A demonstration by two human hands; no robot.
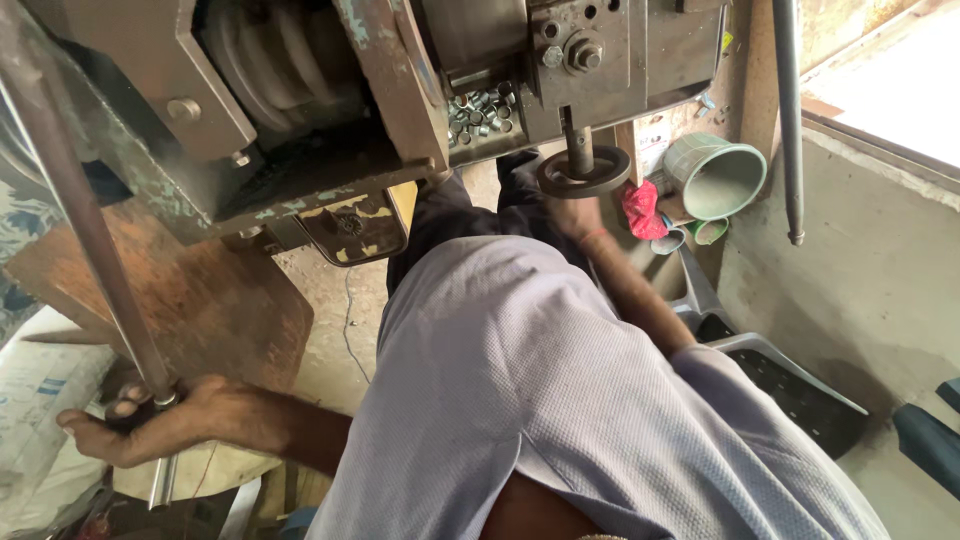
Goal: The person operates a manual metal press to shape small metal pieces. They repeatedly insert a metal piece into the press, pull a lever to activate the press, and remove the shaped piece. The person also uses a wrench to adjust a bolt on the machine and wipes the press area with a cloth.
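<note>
While the camera looks steeply down over a pale lilac shirt (560,400), the person's left hand (150,425) sits at about eight o'clock in the view, its grip closed around the lower end of a long steel lever (85,215) that runs up toward eleven o'clock. The fingers (120,408) wrap the bar just above a short bright section of it. Behind the lever lies a rusty brown metal plate (220,300), and at nine o'clock there is a whitish printed sack (40,390).

The right hand (572,215) reaches up toward one o'clock, directly beneath a dark round handwheel (585,172) mounted on a short shaft of the heavy grey machine (330,110). It appears to touch the wheel's underside, but I cannot tell whether the grip is closed on the rim, since the wheel hides the fingers. A thin reddish band circles that wrist.

Just at twelve o'clock, a heap of small silvery metal sleeves (480,110) rests in a recess of the machine, near the handwheel. At two o'clock a pale green plastic mug (715,175) lies tilted on its side, with a red cloth (640,210) just beside it. A dark slotted plastic crate (790,385) sits at four o'clock on the concrete floor (860,270).
</note>
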